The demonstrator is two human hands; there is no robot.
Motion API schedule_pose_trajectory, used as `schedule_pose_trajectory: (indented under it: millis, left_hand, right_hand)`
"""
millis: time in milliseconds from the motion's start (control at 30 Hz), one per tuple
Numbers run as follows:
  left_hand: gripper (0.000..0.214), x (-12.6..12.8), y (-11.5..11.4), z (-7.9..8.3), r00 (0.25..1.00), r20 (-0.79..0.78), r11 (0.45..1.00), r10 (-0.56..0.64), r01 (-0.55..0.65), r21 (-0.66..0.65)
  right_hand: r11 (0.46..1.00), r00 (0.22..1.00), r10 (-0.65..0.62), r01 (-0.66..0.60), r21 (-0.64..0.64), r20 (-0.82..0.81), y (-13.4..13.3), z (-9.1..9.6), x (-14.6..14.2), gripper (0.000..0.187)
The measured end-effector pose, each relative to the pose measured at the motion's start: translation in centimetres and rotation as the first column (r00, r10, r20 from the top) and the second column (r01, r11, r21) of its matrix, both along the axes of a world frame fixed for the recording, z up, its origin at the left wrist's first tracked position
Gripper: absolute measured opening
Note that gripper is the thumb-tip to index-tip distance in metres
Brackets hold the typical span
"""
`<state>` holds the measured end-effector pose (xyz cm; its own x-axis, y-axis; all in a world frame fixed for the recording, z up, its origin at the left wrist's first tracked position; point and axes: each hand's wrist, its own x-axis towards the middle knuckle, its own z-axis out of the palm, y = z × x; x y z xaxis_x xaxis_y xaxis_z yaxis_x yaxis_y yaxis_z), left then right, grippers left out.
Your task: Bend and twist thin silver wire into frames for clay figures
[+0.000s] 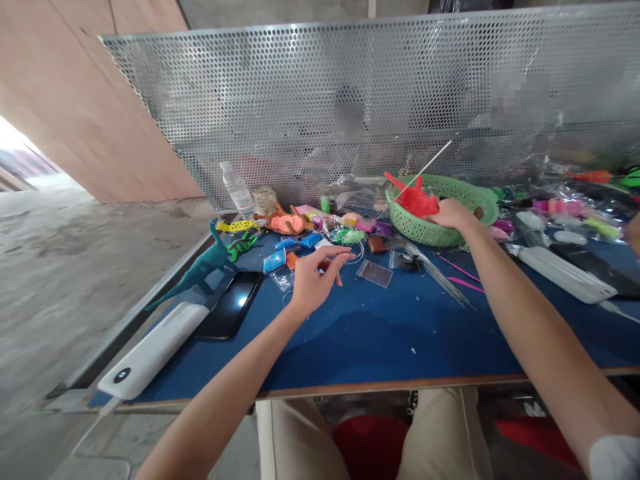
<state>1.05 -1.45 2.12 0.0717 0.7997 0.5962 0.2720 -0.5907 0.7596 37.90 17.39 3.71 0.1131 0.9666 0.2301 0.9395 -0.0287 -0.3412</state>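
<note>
My left hand (320, 275) is raised over the blue table with thumb and fingers pinched together. A thin pale string (361, 252) curls out by its fingertips, and fainter loops show near the wrist. At the green plastic basket (425, 230), my right hand (449, 217) reaches over the front rim. Its fingers close on a bright red piece (416, 200) of irregular shape, partly covered by the hand. A thin white stick (430, 165) slants up from beside the red piece. Thin metal wires (440, 273) lie in a bundle below the basket.
Toy animals, including a teal dinosaur (203, 263), stand at the left beside a phone (230, 305) and a white power bank (155, 350). Small coloured packets (275, 260) lie mid-table. A perforated metal panel (310, 100) rises behind. Another person's hand (633, 233) shows at the right edge.
</note>
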Motion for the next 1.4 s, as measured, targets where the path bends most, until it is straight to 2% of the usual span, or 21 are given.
schedule_pose_trajectory:
  millis: [100,200,267,333,367,467,533,567,600,633,700,767,800,933,1067,1167,1233,1300,1333,1400]
  left_hand:
    - [0.022,0.0,0.0,0.0,1.0,-0.013,1.0,0.007,-0.007,0.013]
    - [0.022,0.0,-0.1,0.1,1.0,-0.027,1.0,0.014,-0.013,0.028]
    - [0.022,0.0,-0.2,0.1,0.999,-0.032,0.999,0.015,-0.014,0.036]
    - [0.021,0.0,-0.2,0.1,0.999,-0.035,0.999,0.013,-0.011,0.042]
    - [0.021,0.0,-0.2,0.1,0.999,-0.038,0.999,0.011,-0.01,0.044]
    - [0.022,0.0,-0.2,0.1,0.998,-0.058,0.999,0.005,-0.002,0.044]
    - [0.023,0.0,-0.2,0.0,0.998,-0.068,0.999,0.009,-0.006,0.046]
    - [0.023,0.0,-0.1,0.0,0.998,-0.069,0.999,0.013,-0.009,0.046]
    - [0.023,0.0,-0.1,0.0,0.998,-0.068,0.999,0.016,-0.013,0.045]
    - [0.022,0.0,-0.1,0.0,0.998,-0.066,0.999,0.02,-0.017,0.045]
    - [0.021,0.0,-0.1,0.0,0.998,-0.065,0.999,0.021,-0.018,0.042]
    - [0.02,0.0,-0.1,0.0,0.997,-0.069,0.999,0.018,-0.015,0.043]
    - [0.02,0.0,-0.1,0.0,0.997,-0.072,0.999,0.017,-0.014,0.044]
    - [0.019,-0.1,0.0,0.0,0.997,-0.079,0.998,0.027,-0.023,0.053]
    - [0.02,-0.2,0.0,0.1,0.998,-0.06,0.998,0.033,-0.029,0.059]
    - [0.021,-0.2,0.0,0.1,0.998,-0.05,0.998,0.025,-0.023,0.056]
    - [0.022,-0.2,0.0,0.2,0.998,-0.05,0.998,0.028,-0.025,0.056]
    - [0.023,-0.1,-0.1,0.2,0.998,-0.046,0.998,0.032,-0.029,0.054]
    - [0.023,-0.1,-0.1,0.2,0.999,-0.045,0.998,0.03,-0.028,0.051]
    - [0.022,0.0,-0.2,0.0,0.999,-0.047,0.999,0.025,-0.023,0.048]
  right_hand:
    - [0.998,0.999,-0.041,0.041,0.045,-0.005,-0.3,0.2,-0.1,0.026]
    - [0.982,0.981,-0.052,0.084,0.168,-0.189,-0.9,0.6,-0.3,0.026]
    - [0.954,0.885,0.026,0.117,0.276,-0.464,-1.2,0.9,-0.2,0.03]
    - [0.918,0.71,0.171,0.137,0.372,-0.683,-1.3,1.2,0.0,0.039]
    - [0.904,0.639,0.235,0.134,0.406,-0.733,-1.3,1.3,0.2,0.046]
    - [0.902,0.543,0.324,0.071,0.427,-0.775,-1.3,1.6,0.5,0.057]
    - [0.912,0.459,0.357,0.018,0.41,-0.814,-1.4,1.5,0.0,0.051]
    - [0.915,0.444,0.362,-0.002,0.403,-0.82,-1.5,1.5,-0.5,0.045]
    - [0.915,0.466,0.36,-0.009,0.402,-0.808,-1.7,1.5,-1.3,0.038]
    - [0.907,0.524,0.368,-0.023,0.42,-0.768,-2.1,1.6,-2.1,0.032]
    - [0.85,0.669,0.427,-0.065,0.524,-0.609,-3.2,2.2,-4.0,0.028]
    - [0.792,0.764,0.483,-0.173,0.585,-0.428,-4.9,3.1,-5.8,0.028]
    - [0.781,0.77,0.529,-0.279,0.558,-0.355,-5.7,3.5,-6.6,0.028]
    - [0.697,0.676,0.709,-0.626,0.349,-0.201,-8.4,4.4,-9.2,0.02]
    - [0.599,0.575,0.801,-0.773,0.207,-0.168,-9.6,4.3,-10.9,0.013]
    - [0.48,0.457,0.873,-0.867,0.136,-0.171,-10.5,4.7,-11.9,0.017]
    - [0.412,0.387,0.905,-0.9,0.138,-0.178,-11.4,4.9,-12.5,0.016]
    - [0.38,0.347,0.919,-0.906,0.189,-0.186,-12.7,4.5,-13.1,0.014]
    - [0.384,0.343,0.919,-0.893,0.237,-0.195,-13.4,4.0,-13.4,0.015]
    - [0.433,0.379,0.9,-0.822,0.369,-0.213,-15.1,2.7,-14.0,0.016]
